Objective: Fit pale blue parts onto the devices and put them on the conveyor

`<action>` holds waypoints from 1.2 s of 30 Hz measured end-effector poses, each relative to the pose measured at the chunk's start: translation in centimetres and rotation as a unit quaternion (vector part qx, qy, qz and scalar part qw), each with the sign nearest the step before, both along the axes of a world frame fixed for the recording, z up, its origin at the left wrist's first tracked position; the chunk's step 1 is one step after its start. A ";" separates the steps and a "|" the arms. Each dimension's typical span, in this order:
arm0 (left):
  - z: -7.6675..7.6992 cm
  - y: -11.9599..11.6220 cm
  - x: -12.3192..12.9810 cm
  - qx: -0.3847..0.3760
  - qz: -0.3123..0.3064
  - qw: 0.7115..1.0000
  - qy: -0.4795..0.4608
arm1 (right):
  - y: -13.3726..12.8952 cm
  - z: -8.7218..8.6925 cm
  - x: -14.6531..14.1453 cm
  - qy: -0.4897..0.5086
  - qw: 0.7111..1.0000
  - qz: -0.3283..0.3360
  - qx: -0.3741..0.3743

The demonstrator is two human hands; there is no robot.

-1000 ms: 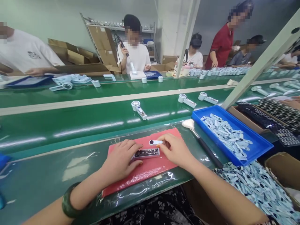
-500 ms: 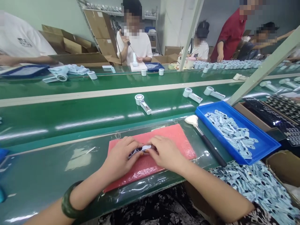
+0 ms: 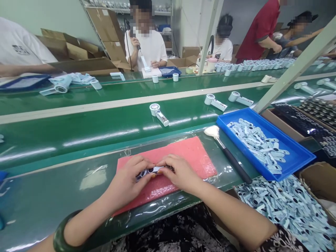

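Note:
Both hands are closed on one small handheld fan, a pale piece with dark oval spots, held low over a pink foam mat. My left hand grips its left end, thumb in front and fingers behind. My right hand pinches the handle side, its fingertips meeting those of the left hand. Most of the fan is hidden by my fingers. Right of the mat lies a brush with a black handle and pale bristles.
A blue tray of pale blue handle covers stands to the right, above a heap of similar covers. Fans lie on the green conveyor. A slanted post rises at right. Co-workers sit across the belt.
My right hand has slid left along the fan, closing the gap between my hands. Across the belt, a co-worker's screwdriver and workpiece have tilted. The view has shifted slightly.

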State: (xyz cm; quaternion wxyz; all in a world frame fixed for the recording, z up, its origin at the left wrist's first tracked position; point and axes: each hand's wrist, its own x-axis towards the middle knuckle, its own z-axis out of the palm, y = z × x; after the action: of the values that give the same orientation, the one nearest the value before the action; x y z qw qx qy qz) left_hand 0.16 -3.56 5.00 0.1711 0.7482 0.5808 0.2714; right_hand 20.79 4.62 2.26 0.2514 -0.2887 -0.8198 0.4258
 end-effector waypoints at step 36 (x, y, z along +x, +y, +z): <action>2.2 9.5 -5.7 0.156 -0.040 0.891 0.425 | 5.4 2.4 12.1 -0.193 0.934 -0.216 0.210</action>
State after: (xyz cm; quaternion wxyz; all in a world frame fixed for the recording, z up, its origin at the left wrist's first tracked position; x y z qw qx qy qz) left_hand -5.58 5.93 7.21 -0.2004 0.8314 0.5182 0.0069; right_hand 32.86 9.97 4.69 0.2292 -0.4761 -0.8411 0.1151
